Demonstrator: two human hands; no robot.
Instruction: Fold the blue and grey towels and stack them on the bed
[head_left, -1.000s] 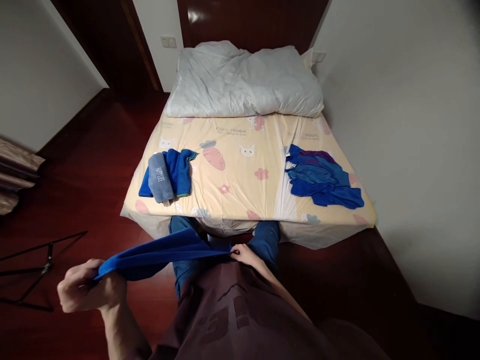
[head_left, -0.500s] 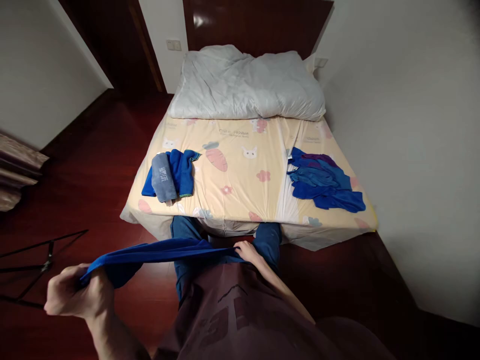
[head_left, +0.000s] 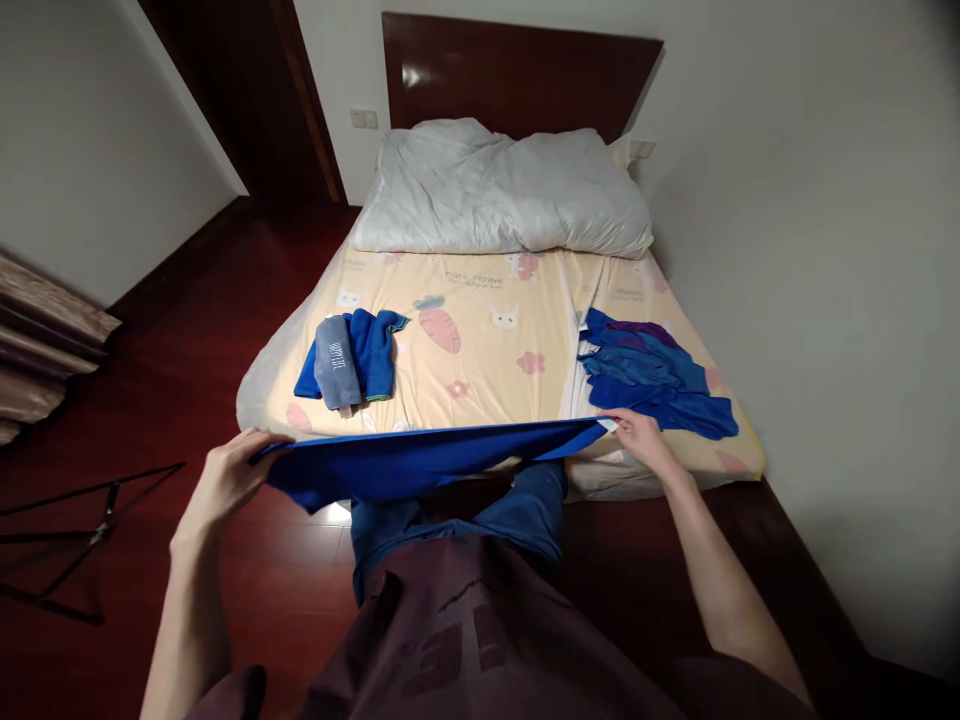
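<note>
Left hand (head_left: 238, 470): outstretched, grip pinching blue cloth (head_left: 390, 465)
Right hand (head_left: 636, 435): outstretched, grip pinching its tagged corner
Bed (head_left: 487, 402): near edge beyond cloth; floor (head_left: 187, 350) leftward

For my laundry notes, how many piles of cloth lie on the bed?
2: a left-side pile with a rolled grey towel, and a looser right-side pile. The held blue cloth is separate.
</note>
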